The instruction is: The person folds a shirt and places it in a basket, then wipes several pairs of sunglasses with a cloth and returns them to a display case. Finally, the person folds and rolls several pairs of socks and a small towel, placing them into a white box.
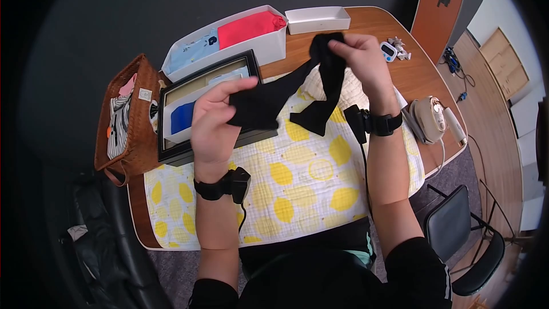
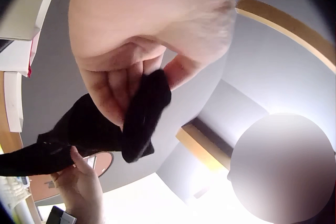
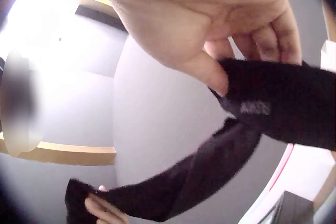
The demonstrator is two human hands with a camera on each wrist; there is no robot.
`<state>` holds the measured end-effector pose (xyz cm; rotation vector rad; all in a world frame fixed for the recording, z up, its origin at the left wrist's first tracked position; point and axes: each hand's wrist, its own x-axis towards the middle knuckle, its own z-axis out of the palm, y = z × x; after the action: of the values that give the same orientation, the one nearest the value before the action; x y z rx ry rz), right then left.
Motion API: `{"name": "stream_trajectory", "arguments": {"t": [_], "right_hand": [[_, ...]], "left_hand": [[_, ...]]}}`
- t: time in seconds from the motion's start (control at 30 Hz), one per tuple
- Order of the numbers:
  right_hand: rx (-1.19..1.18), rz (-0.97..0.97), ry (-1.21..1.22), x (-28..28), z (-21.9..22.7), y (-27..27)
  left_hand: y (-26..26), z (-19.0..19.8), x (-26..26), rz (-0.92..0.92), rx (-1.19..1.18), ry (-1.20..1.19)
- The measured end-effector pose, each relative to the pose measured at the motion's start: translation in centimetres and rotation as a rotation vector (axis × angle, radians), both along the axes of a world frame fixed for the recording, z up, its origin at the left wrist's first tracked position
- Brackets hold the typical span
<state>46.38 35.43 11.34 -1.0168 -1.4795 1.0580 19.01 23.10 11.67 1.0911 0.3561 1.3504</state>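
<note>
A pair of black socks is held up over the table, stretched between both hands. My left hand pinches one end between thumb and fingers; in the left wrist view the sock end folds over beside the fingertips. Farther right and higher, my right hand grips the other part with its thumb on top. Below it a loose length hangs over the cloth. Small grey lettering shows on the black knit in the right wrist view.
A yellow-patterned cloth covers the table front. On the left stand a wicker basket and a black-framed box. White bins with folded clothes, a white tray, a timer and a corded beige appliance lie behind and right.
</note>
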Motion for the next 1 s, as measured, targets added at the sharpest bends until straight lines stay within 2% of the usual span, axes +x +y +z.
{"name": "stream_trajectory", "arguments": {"t": [0.07, 0.13, 0.17, 0.2, 0.3, 0.33, 0.4, 0.43, 0.47, 0.53, 0.6, 0.63, 0.67, 0.7, 0.73, 0.77, 0.83, 0.87, 0.93, 1.0], "right_hand": [[-0.101, 0.027, -0.509, 0.2, 0.4, 0.3], [-0.051, -0.005, -0.562, -0.4, 0.6, -0.3], [0.001, -0.038, -0.613, -0.9, 0.8, -0.8], [-0.001, -0.036, -0.616, -1.1, 0.9, -1.0], [0.028, 0.221, -0.191, -1.9, 1.2, -2.4], [0.028, 0.222, -0.19, -2.2, 1.4, -2.8], [0.076, 0.338, -0.231, -2.7, 1.7, -3.6], [0.157, 0.303, -0.378, -3.0, 2.2, -4.3], [0.228, 0.314, -0.403, -3.5, 2.3, -4.9], [0.137, 0.506, -0.297, -4.5, 2.7, -6.1], [0.167, 0.589, -0.138, -5.8, 2.6, -7.3], [0.06, 0.606, -0.05, -6.4, 2.6, -7.8], [0.173, 0.55, 0.004, -7.0, 2.3, -7.9], [0.384, 0.372, -0.035, -7.7, 1.3, -7.5], [0.592, 0.19, -0.073, -8.3, 0.6, -7.1], [0.592, 0.192, -0.073, -8.3, 0.2, -6.9], [0.439, 0.275, 0.071, -8.4, 0.3, -6.6], [0.441, 0.276, 0.069, -8.1, 0.7, -7.0], [-0.046, 0.386, 0.225, -7.5, 1.8, -7.9], [0.021, 0.34, 0.215, -7.8, 1.4, -7.8]], "left_hand": [[-0.6, 0.9, 1.5, 0.0, -0.031, -0.033], [-0.5, 0.4, 1.9, 0.242, -0.039, 0.196], [-0.3, 0.2, 1.9, 0.273, -0.083, 0.254], [0.3, -0.3, 1.7, 0.273, -0.087, 0.251], [1.3, -2.1, 1.5, 0.497, -0.052, 0.39], [1.3, -2.2, 1.4, 0.498, -0.052, 0.39], [1.4, -2.1, 1.0, 0.732, -0.084, 0.59], [1.4, -2.1, 1.2, 0.828, -0.078, 0.519], [1.7, -2.1, 1.3, 0.827, -0.071, 0.519], [2.2, -2.3, 1.5, 1.0, 0.007, 0.436], [2.0, -2.4, 1.1, 0.982, 0.05, 0.467], [1.5, -2.2, 1.2, 0.825, -0.057, 0.392], [1.1, -2.0, 1.2, 0.669, -0.161, 0.316], [1.0, -1.9, 1.3, 0.579, -0.129, 0.274], [0.9, -1.8, 1.6, 0.581, -0.129, 0.274], [0.8, -1.7, 2.0, 0.523, -0.113, 0.241], [1.0, -2.0, 2.0, 0.44, -0.06, 0.248], [0.9, -2.1, 2.0, 0.441, -0.058, 0.246], [0.7, -2.0, 2.1, 0.398, -0.038, 0.305], [0.6, -1.4, 2.9, 0.453, -0.018, 0.305]]}}
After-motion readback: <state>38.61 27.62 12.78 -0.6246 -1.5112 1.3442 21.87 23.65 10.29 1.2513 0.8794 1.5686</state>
